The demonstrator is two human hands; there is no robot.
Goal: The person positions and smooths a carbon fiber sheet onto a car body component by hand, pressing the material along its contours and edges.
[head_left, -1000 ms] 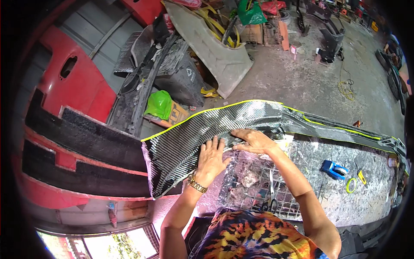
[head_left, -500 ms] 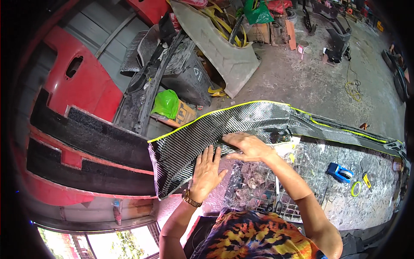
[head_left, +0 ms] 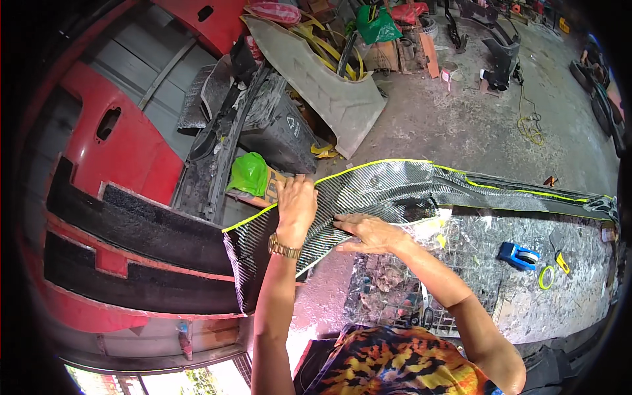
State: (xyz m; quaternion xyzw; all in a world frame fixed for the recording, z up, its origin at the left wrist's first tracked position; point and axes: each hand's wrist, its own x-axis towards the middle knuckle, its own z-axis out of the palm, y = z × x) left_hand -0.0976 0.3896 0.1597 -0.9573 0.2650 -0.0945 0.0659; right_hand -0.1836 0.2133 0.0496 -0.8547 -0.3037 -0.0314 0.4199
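A long piece of woven black carbon fibre cloth (head_left: 385,187), its far edge lined with yellow-green tape, lies over a curved part. At its far edge, toward the left end, my left hand (head_left: 295,205) bends its fingers over the taped rim; the fingertips are partly hidden. A metal-banded watch (head_left: 284,247) circles that wrist. My right hand (head_left: 372,234) rests with outstretched fingers on the cloth's near side, the thumb apart beneath them. Between my hands the weave dips into a crease.
A worktable (head_left: 461,283) carries a blue tape dispenser (head_left: 519,257), a yellow-green tape roll (head_left: 546,277), a yellow cutter (head_left: 561,263) and scissors (head_left: 427,309). Red panels with black strips (head_left: 151,210) stand at left. Behind are a grey fender (head_left: 329,79), dark bin (head_left: 280,131) and green bag (head_left: 249,174).
My left hand has moved from the cloth's near side up to its far taped edge. The right hand stays in nearly the same spot. The view has shifted slightly.
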